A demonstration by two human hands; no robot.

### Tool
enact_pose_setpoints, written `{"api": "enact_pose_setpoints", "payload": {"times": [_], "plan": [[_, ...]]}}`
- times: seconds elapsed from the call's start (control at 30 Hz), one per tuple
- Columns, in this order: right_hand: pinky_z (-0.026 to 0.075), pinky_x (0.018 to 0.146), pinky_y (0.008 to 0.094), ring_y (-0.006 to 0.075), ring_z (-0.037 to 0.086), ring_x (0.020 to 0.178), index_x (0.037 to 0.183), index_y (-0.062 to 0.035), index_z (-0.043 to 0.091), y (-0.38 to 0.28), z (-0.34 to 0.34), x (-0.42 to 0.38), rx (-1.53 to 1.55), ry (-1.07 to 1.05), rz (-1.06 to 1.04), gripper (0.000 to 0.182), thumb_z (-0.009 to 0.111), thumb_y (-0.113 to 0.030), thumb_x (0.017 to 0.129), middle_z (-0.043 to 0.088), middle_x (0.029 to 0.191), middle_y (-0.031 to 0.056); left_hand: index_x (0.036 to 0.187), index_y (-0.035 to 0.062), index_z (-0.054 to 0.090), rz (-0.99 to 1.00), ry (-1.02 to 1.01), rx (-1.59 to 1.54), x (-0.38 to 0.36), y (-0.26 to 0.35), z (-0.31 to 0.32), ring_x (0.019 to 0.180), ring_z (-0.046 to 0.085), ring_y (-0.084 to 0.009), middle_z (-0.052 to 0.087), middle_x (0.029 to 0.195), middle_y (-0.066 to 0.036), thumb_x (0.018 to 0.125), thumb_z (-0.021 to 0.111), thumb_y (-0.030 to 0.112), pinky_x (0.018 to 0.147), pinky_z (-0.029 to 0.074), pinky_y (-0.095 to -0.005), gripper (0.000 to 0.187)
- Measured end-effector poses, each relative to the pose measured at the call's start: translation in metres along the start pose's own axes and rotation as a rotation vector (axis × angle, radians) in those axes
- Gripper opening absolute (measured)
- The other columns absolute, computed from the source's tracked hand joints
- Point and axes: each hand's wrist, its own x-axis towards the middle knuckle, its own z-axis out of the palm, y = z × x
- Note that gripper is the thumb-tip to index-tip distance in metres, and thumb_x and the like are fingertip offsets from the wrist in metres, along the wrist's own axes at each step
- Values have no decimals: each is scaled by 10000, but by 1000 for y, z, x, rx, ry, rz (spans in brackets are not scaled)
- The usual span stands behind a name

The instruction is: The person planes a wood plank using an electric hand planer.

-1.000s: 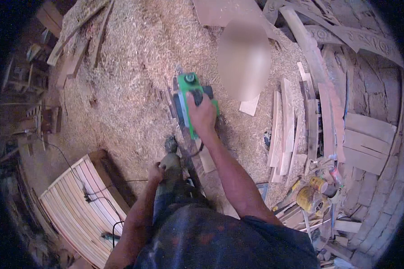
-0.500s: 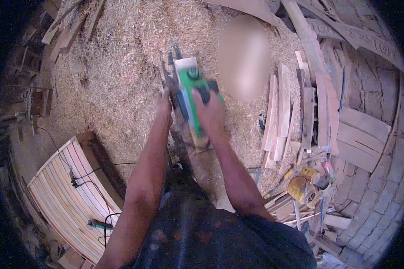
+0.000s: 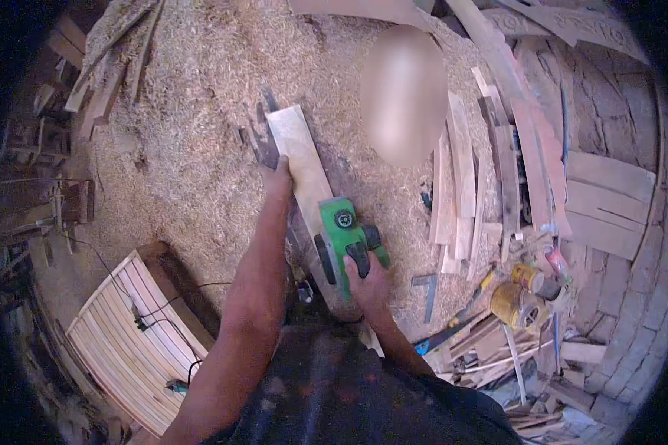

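right hand (image 3: 369,285): fingers wrapped around green, black-handled power planer (image 3: 338,231); left hand (image 3: 278,179): against long pale wooden board (image 3: 302,148) (finger spread unclear).

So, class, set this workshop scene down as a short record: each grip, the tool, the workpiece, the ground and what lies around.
Left grip: at the board's edge
Right grip: around the tool's handle
Tool: green power planer, over the board's near part
Workpiece: pale board
Ground: wood shavings
Picture's lower left: slatted wooden panel, dark cord across it
Picture's right: long wood strips, yellow containers
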Motion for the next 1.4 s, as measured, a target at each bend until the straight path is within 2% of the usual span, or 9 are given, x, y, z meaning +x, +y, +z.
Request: {"api": "enact_pose_setpoints", "payload": {"times": [0.1, 0.3, 0.47, 0.77, 0.97, 1.07, 1.13, 1.3, 1.4], "plan": [[576, 892, 548, 502, 729, 968, 1261, 49, 660, -39, -14, 28, 100, -213, 172, 707, 706, -587, 956, 738, 1029, 334, 1592, -107, 254, 28, -27, 35, 19, -22, -4, 1343, 573, -376, 518, 1528, -290, 1005, 739, 322, 1156, 439, -441, 874], [570, 759, 515, 463, 740, 871, 1077, 44, 687, -86, 9, 91, 158, -69, 18, 488, 741, -432, 983, 725, 885, 287, 1606, -91, 241, -40, -95, -118, -11, 10, -7, 1316, 579, -362, 540, 1494, -277, 1026, 717, 300, 1136, 462, -448, 846], [564, 800, 544, 497, 726, 904, 1099, 58, 703, -139, 36, 164, 202, -7, -75, 540, 731, -468, 978, 732, 923, 302, 1603, 47, 248, -47, -100, -190, 27, -33, -9, 1263, 597, -353, 551, 1474, -224, 1068, 630, 452, 1086, 506, -483, 772], [548, 909, 560, 506, 708, 1048, 1136, 76, 714, -236, 69, 285, 238, 15, -185, 689, 710, -586, 944, 725, 1097, 346, 1528, -27, 436, -161, -111, -522, 3, -5, -2, 1285, 600, -330, 587, 1443, -210, 1088, 531, 543, 1114, 484, -446, 726], [566, 894, 547, 517, 718, 994, 1226, 60, 671, -166, 36, 174, 112, -66, -134, 686, 680, -579, 977, 736, 1041, 331, 1449, -28, 544, -322, -513, -814, 3, 17, -22, 1207, 659, -333, 672, 1349, -167, 1065, 611, 469, 1102, 503, -447, 632], [572, 903, 542, 513, 724, 979, 1307, 57, 635, -84, 20, 62, 141, -93, -46, 733, 701, -586, 962, 747, 1012, 307, 1455, -49, 522, -114, -351, -390, -5, 34, -17, 1202, 666, -363, 673, 1340, -196, 1010, 730, 344, 1119, 495, -451, 629], [560, 840, 493, 396, 735, 922, 1157, 23, 689, -58, -2, -12, 143, -184, 202, 521, 768, -452, 957, 733, 951, 233, 1480, -71, 455, -148, -269, -196, -1, 39, -15, 1173, 671, -360, 652, 1345, -228, 957, 797, 227, 1045, 537, -458, 693], [547, 858, 550, 461, 720, 951, 1208, -16, 666, 3, 6, -88, -73, -142, 161, 572, 767, -509, 938, 731, 980, 266, 1401, -62, 494, -83, -133, -93, 30, 2, -5, 995, 718, -325, 689, 1222, -221, 956, 796, 191, 872, 617, -481, 594], [539, 892, 575, 499, 707, 1008, 1221, -23, 659, -20, 11, -72, -14, -140, 261, 592, 767, -527, 929, 727, 1019, 297, 1518, -71, 317, -88, -164, -219, 12, 17, -4, 1053, 697, -358, 627, 1325, -248, 958, 798, 166, 900, 607, -505, 775]]}}
